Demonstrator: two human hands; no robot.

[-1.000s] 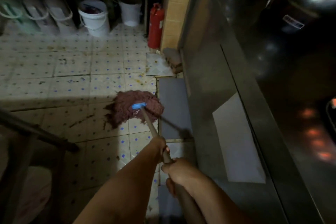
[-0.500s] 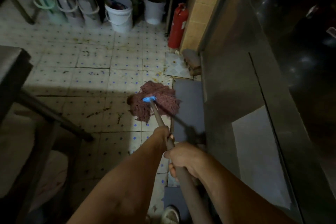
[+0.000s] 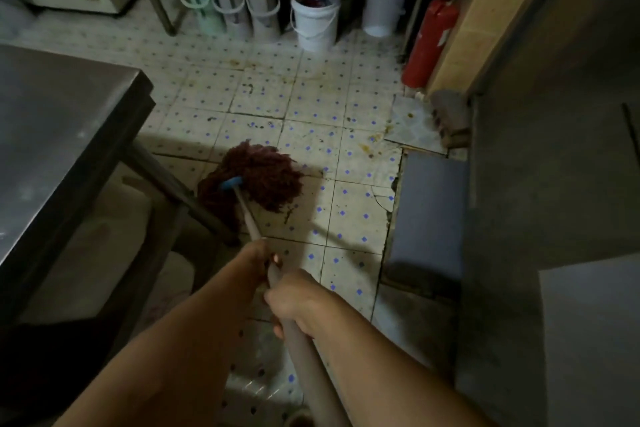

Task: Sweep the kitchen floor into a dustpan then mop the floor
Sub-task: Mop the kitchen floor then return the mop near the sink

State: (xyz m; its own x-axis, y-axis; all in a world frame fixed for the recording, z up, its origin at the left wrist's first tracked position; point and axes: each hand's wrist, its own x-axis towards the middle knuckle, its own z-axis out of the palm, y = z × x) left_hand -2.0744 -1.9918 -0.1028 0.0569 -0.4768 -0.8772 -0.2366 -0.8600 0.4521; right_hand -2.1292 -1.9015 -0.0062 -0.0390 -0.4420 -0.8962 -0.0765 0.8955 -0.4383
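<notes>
A dark red string mop head (image 3: 256, 180) with a blue collar lies flat on the stained tiled floor (image 3: 311, 107), close to the leg of a steel table. Its pale handle (image 3: 249, 218) runs back toward me. My left hand (image 3: 258, 260) grips the handle farther down, nearer the mop head. My right hand (image 3: 298, 302) grips the handle just behind it, closer to my body. Both forearms reach forward from the bottom of the view.
A steel table (image 3: 62, 135) stands at the left, its slanted leg beside the mop. Several buckets (image 3: 313, 15) line the far wall under a steel counter. A red fire extinguisher (image 3: 429, 42) leans by a pillar. A grey floor slab (image 3: 427, 208) and dark cabinet lie right.
The mop head has slid left across the tiles, from beside the grey slab to near the table leg. Both hands keep their grip on the handle. The view has turned left.
</notes>
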